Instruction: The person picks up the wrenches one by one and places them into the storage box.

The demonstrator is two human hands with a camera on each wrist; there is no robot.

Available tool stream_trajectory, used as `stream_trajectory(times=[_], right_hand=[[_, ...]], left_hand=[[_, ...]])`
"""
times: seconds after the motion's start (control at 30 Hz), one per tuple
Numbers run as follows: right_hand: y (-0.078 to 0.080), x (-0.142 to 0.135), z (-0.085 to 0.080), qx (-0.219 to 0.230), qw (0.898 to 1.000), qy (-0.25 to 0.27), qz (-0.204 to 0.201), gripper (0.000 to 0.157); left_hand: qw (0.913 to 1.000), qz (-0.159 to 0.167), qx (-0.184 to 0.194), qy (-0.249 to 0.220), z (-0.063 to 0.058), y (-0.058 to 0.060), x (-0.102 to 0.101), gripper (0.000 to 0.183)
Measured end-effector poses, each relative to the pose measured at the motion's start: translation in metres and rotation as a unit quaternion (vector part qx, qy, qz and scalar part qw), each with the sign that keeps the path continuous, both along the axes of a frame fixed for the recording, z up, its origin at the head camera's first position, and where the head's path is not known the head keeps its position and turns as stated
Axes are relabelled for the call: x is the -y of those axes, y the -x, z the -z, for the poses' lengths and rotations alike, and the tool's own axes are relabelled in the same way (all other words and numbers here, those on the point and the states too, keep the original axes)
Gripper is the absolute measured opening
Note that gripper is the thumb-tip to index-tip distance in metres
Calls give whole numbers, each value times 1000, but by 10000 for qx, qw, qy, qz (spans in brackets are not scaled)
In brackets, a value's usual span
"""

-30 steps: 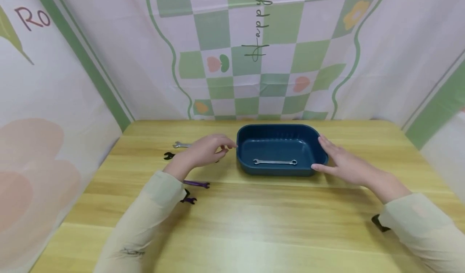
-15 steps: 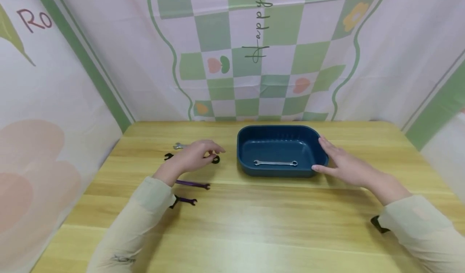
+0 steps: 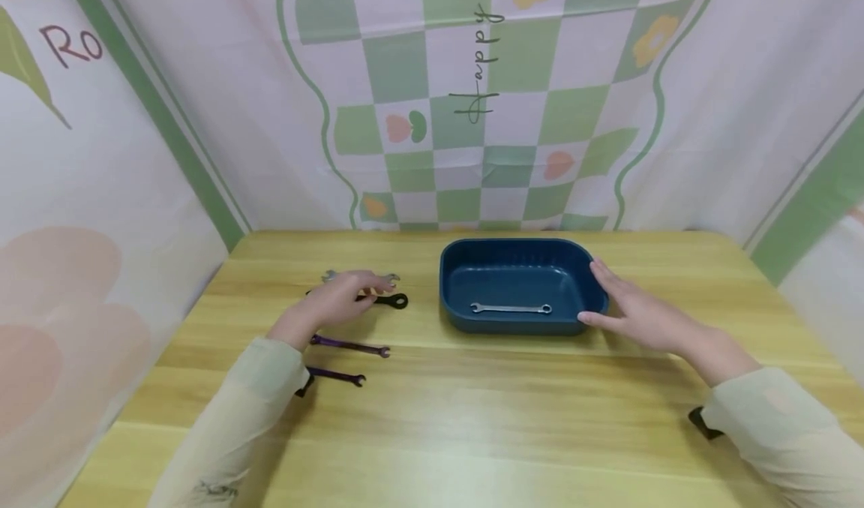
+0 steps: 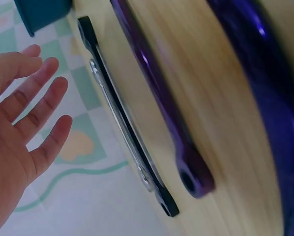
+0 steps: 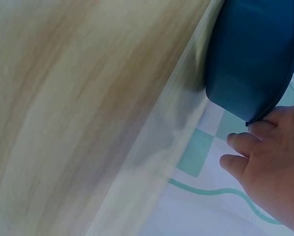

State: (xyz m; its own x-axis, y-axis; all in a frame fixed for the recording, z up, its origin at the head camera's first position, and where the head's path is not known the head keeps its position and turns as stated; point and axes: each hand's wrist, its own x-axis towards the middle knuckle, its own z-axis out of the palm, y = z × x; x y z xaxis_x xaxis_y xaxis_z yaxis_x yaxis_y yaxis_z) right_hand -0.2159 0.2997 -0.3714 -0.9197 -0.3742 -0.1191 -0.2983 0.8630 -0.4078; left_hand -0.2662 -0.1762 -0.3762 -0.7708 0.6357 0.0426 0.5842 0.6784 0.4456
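My left hand (image 3: 337,298) hovers over a black wrench (image 3: 398,301), its fingers loose and apart from the tool in the left wrist view. Behind that lies a silver wrench (image 3: 328,275), partly hidden by the hand. Nearer me are a purple wrench (image 3: 351,347) and a darker purple wrench (image 3: 337,375), the latter's left end hidden by the sleeve. Extended fingers of my right hand (image 3: 637,311) rest against the right end of a dark blue rectangular bin (image 3: 513,328), thumb at its front rim. A silver combination wrench (image 3: 511,309) lies inside the bin.
The wooden table (image 3: 472,425) meets a patterned cloth backdrop (image 3: 459,129) just behind the bin. More cloth hangs at the left and right sides. Dark straps show under both sleeve cuffs.
My left hand has drawn back leftward from the bin's left side to above the black wrench, uncovering that wrench's ring end. The right hand has kept its place on the bin.
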Motion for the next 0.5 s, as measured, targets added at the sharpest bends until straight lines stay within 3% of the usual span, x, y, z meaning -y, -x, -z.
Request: stream_trajectory(times=[0.5], right_hand=[[-1,0,1,12,9999,128,28,93]], left_hand=[[9983,-502,272,87,6,6,16,33]])
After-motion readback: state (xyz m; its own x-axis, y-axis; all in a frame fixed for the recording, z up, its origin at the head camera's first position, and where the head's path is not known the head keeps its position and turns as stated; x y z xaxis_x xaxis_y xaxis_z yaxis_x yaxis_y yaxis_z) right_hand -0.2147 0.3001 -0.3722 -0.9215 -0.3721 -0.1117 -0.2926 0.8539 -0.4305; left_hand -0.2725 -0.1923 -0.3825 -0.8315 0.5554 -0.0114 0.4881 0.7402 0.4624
